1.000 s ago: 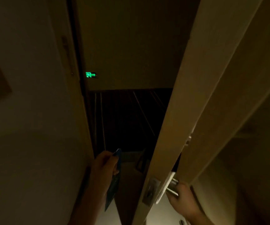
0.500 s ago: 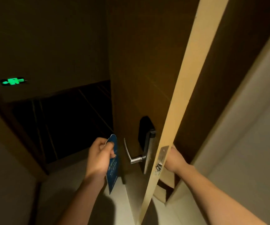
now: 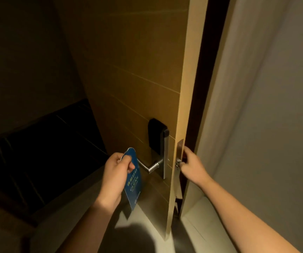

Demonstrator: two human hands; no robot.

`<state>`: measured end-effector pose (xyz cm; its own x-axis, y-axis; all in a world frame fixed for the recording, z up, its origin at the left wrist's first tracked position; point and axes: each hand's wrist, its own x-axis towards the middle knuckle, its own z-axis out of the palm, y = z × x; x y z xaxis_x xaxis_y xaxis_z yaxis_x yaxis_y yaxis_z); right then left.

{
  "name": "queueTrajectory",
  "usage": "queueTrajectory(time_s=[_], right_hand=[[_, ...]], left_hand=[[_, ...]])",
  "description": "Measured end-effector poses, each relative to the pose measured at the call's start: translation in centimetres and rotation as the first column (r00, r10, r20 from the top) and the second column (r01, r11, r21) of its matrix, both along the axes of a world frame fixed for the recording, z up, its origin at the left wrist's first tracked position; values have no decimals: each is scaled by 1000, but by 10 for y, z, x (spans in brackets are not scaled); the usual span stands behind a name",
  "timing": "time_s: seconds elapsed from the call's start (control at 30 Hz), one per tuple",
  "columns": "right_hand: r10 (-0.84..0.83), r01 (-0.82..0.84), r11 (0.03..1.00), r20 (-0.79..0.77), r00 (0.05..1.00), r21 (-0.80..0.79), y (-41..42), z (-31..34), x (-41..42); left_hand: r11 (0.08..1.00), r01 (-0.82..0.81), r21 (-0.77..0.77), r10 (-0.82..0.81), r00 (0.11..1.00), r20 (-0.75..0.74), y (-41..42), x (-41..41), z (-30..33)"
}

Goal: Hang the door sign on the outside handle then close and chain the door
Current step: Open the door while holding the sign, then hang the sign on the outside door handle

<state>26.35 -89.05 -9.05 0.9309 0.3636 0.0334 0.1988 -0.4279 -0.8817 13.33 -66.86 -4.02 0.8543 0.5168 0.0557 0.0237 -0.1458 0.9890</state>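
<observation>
The wooden door (image 3: 128, 73) stands open, its outer face and pale edge towards me. A silver lever handle (image 3: 151, 167) sticks out below a black lock plate (image 3: 155, 136). My left hand (image 3: 115, 177) pinches the top of a blue door sign (image 3: 133, 181) printed with "CLEAN"; the sign's upper end sits just at the tip of the lever. My right hand (image 3: 190, 166) reaches behind the door's edge at the latch plate (image 3: 180, 150) and grips the inside handle, which is mostly hidden.
A dark corridor floor (image 3: 37, 161) lies to the left beyond the doorway. A pale wall (image 3: 274, 106) and door frame run close on the right. Light floor (image 3: 147, 225) shows below the door.
My view has swung right and closer to the door's outer face. My left hand has carried the sign right, from a gap away to the lever's tip. The right hand stays at the door's edge.
</observation>
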Motion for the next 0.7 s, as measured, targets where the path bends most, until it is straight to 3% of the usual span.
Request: queueTrajectory(time_s=[0.1, 0.27, 0.5, 0.7], right_hand=[[-13, 14, 996, -9, 1000, 93, -2, 10, -8], [-241, 207, 960, 184, 953, 187, -8, 35, -7], [-256, 136, 930, 333, 908, 342, 17, 118, 15], [-370, 190, 889, 406, 836, 417, 40, 110, 8]], left_hand=[[999, 0, -38, -1, 999, -39, -12, 11, -13], [996, -44, -72, 38, 995, -88, -27, 25, -34], [989, -99, -108, 84, 987, -138, -16, 53, -41], [990, -142, -24, 136, 978, -159, 21, 68, -43]])
